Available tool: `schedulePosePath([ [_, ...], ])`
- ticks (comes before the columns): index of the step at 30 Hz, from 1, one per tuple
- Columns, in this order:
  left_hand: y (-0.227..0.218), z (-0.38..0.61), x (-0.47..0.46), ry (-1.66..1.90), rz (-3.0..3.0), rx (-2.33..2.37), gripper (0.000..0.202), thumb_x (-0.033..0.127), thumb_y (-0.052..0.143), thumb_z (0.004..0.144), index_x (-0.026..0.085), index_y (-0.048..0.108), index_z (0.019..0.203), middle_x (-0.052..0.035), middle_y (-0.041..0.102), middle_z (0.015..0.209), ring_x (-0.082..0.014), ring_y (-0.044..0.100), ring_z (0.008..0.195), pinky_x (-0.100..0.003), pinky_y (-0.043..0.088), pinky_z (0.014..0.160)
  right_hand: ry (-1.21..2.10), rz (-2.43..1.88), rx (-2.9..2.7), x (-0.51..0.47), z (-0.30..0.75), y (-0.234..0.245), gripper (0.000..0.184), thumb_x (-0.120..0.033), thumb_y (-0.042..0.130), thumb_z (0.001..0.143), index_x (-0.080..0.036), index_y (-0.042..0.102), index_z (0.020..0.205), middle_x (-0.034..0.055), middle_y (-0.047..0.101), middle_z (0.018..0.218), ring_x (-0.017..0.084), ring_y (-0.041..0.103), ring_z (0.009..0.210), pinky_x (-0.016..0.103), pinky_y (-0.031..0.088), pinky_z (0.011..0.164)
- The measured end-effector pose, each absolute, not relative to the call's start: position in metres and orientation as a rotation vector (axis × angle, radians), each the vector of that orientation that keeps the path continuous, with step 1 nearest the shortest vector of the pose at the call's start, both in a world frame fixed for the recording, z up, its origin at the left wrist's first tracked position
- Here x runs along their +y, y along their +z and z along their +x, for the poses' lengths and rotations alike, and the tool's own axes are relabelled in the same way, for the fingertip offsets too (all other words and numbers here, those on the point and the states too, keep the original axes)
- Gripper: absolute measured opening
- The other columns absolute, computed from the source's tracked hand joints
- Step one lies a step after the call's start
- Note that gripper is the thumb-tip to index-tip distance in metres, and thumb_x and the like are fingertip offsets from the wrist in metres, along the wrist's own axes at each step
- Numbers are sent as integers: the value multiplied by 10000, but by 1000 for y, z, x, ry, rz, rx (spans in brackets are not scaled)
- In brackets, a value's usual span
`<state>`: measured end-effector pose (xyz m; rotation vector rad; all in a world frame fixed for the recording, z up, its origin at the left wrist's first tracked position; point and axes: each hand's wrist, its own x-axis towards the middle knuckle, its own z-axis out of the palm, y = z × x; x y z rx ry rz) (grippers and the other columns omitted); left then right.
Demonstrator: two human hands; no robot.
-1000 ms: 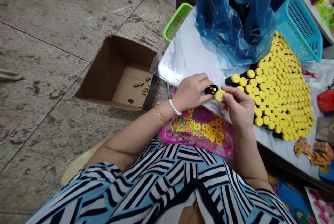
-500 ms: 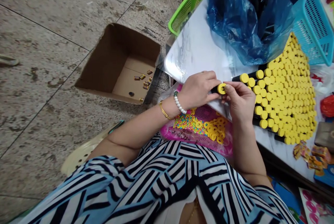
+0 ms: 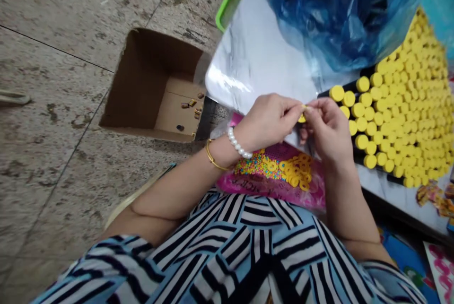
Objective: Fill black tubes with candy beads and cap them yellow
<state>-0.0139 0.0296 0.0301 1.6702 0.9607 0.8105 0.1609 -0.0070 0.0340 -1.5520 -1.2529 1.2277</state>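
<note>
The left hand (image 3: 269, 122) and right hand (image 3: 329, 136) pinch a small yellow piece (image 3: 301, 118) between them, with yellow-capped black tubes (image 3: 390, 119) packed at three o'clock on the marble-patterned tabletop (image 3: 255, 58).

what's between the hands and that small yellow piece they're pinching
Nothing visible: the left hand and right hand grip the small yellow piece directly, though the fingers hide most of it.

Yellow, blue and pink around a white marble-veined tabletop (image 3: 255, 63)

Solid yellow cylinder caps (image 3: 400, 105) cover its right side, with a small yellow disc (image 3: 301, 118) at its near edge. A translucent blue plastic bag (image 3: 319, 11) lies beyond, a pink printed sheet (image 3: 273, 186) below, and a blue, black and white striped blouse (image 3: 241, 242) nearest.
</note>
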Motion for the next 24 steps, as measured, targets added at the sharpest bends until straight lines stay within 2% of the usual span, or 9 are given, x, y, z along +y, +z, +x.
schedulePosePath([
  [3,19,-9,27,755,1569,935,417,334,472,1031,170,695,720,22,611,510,-70,550,432,-196,411,469,1268,-1522,-1255,-5,164,29,355,-564,723,908,-280,518,965,-108,518,510,89,483,357,204,389,366],
  [4,15,-10,26,730,1536,910,390,351,468,1036,169,721,801,24,623,526,-71,560,420,-191,413,452,1283,-1514,-1252,-6,165,26,354,-566,714,912,-276,518,960,-105,530,504,94,495,358,207,397,372],
  [6,9,-13,23,708,1508,853,330,359,475,1034,175,740,1104,26,650,571,-84,590,426,-191,428,434,1317,-1483,-1242,-7,167,21,348,-566,696,918,-264,526,954,-89,573,521,106,546,393,218,450,411],
  [8,6,-16,20,743,1572,809,402,314,547,996,185,644,1363,23,682,626,-96,618,470,-198,459,459,1335,-1446,-1212,-7,169,19,352,-562,698,905,-255,533,949,-78,602,563,112,596,447,236,522,472],
  [9,5,-17,18,783,1630,804,462,284,597,963,188,610,1415,17,704,663,-99,630,503,-203,477,486,1337,-1431,-1193,-8,169,18,360,-559,709,890,-251,533,947,-76,606,581,112,609,468,247,550,498],
  [11,4,-16,12,882,1755,842,495,240,682,900,190,631,1390,4,736,730,-101,644,573,-211,499,547,1333,-1416,-1160,-10,170,19,378,-552,736,857,-245,532,942,-70,619,624,112,627,499,266,586,531],
  [15,1,-7,4,1010,1971,1009,289,252,698,912,220,708,1199,10,730,749,-105,615,611,-231,477,597,1380,-1398,-1153,-13,170,23,391,-552,747,840,-236,533,924,-48,647,670,104,637,537,263,592,556],
  [20,-1,1,-1,980,2166,1158,181,279,628,973,204,681,1129,0,692,738,-124,589,636,-251,415,614,1312,-1455,-1279,-10,167,24,346,-474,762,871,-249,508,941,-89,573,548,91,550,422,214,468,426],
  [24,4,-2,3,888,2025,1131,146,269,664,938,183,718,1042,35,613,639,-92,528,576,-221,369,586,1256,-1441,-1251,-19,166,20,351,-512,738,880,-249,517,949,-100,556,518,97,531,393,215,438,398],
])
